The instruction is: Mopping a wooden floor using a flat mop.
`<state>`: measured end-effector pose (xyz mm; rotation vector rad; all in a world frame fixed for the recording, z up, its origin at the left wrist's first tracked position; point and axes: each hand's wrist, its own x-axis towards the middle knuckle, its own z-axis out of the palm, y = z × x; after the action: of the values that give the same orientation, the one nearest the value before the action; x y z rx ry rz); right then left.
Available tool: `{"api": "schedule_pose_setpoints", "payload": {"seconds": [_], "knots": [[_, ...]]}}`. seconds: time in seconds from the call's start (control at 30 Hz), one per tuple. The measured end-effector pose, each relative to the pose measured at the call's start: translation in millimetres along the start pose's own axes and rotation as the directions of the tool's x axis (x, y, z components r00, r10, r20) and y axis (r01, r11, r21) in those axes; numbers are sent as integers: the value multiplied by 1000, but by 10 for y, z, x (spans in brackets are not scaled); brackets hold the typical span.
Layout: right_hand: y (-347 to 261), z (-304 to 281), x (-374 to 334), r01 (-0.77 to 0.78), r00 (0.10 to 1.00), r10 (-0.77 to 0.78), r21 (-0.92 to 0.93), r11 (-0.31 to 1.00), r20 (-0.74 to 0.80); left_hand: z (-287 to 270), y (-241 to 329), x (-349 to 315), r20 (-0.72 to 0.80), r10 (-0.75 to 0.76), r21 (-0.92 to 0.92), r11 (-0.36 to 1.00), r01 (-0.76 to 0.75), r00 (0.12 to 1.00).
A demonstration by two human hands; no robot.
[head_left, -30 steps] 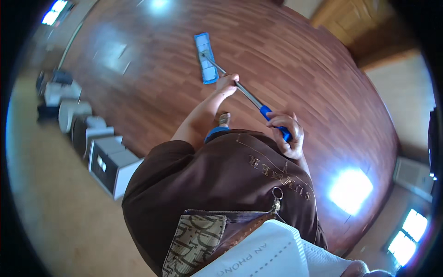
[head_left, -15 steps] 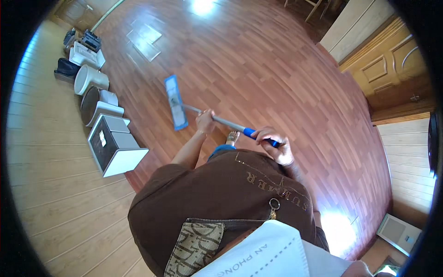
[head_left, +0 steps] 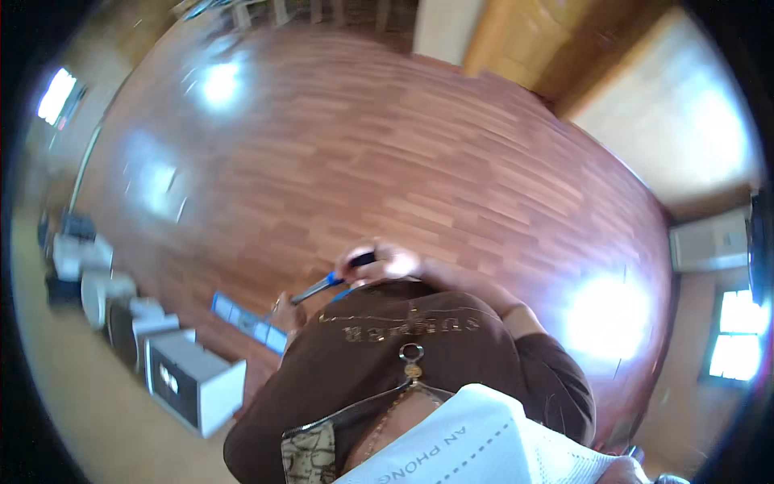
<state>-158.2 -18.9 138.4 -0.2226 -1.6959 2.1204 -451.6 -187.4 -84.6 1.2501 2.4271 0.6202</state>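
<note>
A flat mop with a blue-edged rectangular head rests on the wood-patterned floor at my lower left. Its grey and blue handle slants up toward the front of my body. My left hand is closed round the lower part of the handle, close to the mop head and partly hidden by my brown shirt. Around the dark end of the blue grip wraps my right hand, blurred by motion, just in front of my chest.
Several bins and boxes line the wall at the left, the closest a grey-and-white box near the mop head. A wooden door is at the far right. Bright reflections lie on the floor. A window shows at the right.
The whole view has turned to the right, so the bins and mop head sit lower left. Both hands, still on the mop handle, are now closer to my body.
</note>
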Motion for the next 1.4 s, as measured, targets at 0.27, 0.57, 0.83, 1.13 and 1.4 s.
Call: {"api": "schedule_pose_setpoints", "payload": {"seconds": [0.27, 0.57, 0.83, 1.13, 1.4], "knots": [[-447, -191, -108, 85, 993, -95, -139, 987, -69, 475, 65, 564, 17, 138, 154, 978, -139, 990], [-1051, 37, -981, 252, 875, -413, -491, 834, -253, 496, 1456, 566, 6, 683, -237, 711, -662, 731], [-1591, 797, -1841, -2, 720, -560, -808, 589, -410, 894, 2897, 82, 88, 890, -485, 431, -761, 448], [-1807, 1412, -2298, -65, 805, -575, -984, 166, -150, 1129, 3718, -586, 188, 977, -464, -3, -886, -102], [-1578, 1460, -2455, 23, 686, -710, -971, 239, -159, 1434, 4100, -788, 383, 863, -450, -137, -882, -329]]}}
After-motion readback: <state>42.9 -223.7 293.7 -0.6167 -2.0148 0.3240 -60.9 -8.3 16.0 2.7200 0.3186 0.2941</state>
